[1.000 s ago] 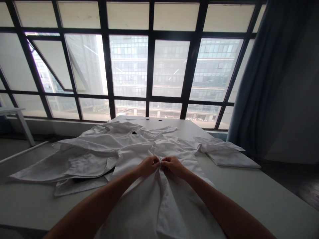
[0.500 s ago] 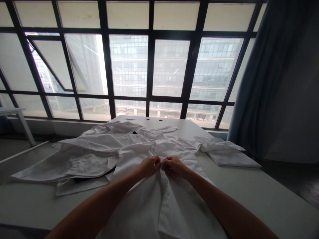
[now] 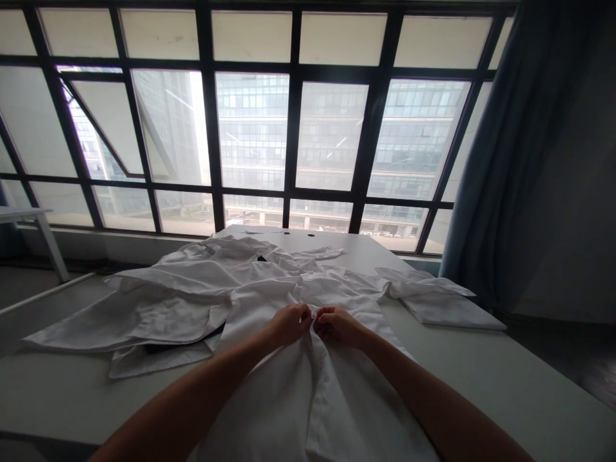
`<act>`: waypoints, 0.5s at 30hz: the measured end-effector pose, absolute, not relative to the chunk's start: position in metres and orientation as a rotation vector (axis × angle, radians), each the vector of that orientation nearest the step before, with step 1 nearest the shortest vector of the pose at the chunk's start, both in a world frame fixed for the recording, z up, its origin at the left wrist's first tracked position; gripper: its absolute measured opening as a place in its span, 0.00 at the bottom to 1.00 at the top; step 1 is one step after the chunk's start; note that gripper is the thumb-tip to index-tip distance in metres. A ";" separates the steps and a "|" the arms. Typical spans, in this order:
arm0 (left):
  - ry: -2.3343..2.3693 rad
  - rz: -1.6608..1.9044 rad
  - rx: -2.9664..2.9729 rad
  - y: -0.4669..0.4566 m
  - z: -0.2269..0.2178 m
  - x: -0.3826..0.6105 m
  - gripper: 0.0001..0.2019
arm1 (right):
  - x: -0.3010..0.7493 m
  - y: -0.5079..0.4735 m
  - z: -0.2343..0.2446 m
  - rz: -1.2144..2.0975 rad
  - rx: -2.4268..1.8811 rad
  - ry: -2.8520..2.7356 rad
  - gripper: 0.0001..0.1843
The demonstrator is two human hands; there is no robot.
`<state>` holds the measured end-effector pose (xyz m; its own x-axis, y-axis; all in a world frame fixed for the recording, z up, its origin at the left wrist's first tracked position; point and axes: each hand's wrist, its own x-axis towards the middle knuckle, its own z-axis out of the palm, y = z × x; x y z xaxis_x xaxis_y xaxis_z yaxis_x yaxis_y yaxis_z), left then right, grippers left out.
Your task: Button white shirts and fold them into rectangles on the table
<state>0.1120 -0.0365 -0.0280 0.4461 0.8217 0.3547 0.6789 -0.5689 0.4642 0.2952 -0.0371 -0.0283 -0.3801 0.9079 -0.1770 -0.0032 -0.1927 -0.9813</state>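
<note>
A long white coat (image 3: 264, 410) lies spread toward me, its front edges meeting in a raised fold down the middle. My left hand (image 3: 291, 323) pinches one side of that front opening, fingers closed on the fabric. Close against it on the right, my right hand (image 3: 338, 324) pinches the other side with curled fingers. The fingertips of both hands nearly touch at the seam. Whether a button sits between them is too small to tell. Below the hands the coat's front hangs in loose creases toward the near table edge.
More rumpled white garments (image 3: 173, 314) are heaped on the left and far part of the white table (image 3: 491, 378). A folded white cloth (image 3: 452, 311) lies at the right. Beyond stand large windows and a dark curtain (image 3: 486, 212). Another table (image 3: 45, 237) is at far left.
Both hands stay at the same spot on the coat's front, with only slight finger movement. The view has tipped up a little.
</note>
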 end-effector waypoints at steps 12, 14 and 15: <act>1.190 0.854 2.299 -0.030 -0.036 0.111 0.11 | 0.291 -0.030 -0.043 1.370 -1.150 -1.564 0.18; 1.145 0.843 2.218 -0.027 -0.035 0.111 0.11 | 0.289 -0.030 -0.046 1.285 -1.143 -1.601 0.18; 1.132 0.829 2.175 -0.026 -0.035 0.111 0.13 | 0.288 -0.030 -0.047 1.230 -1.144 -1.627 0.17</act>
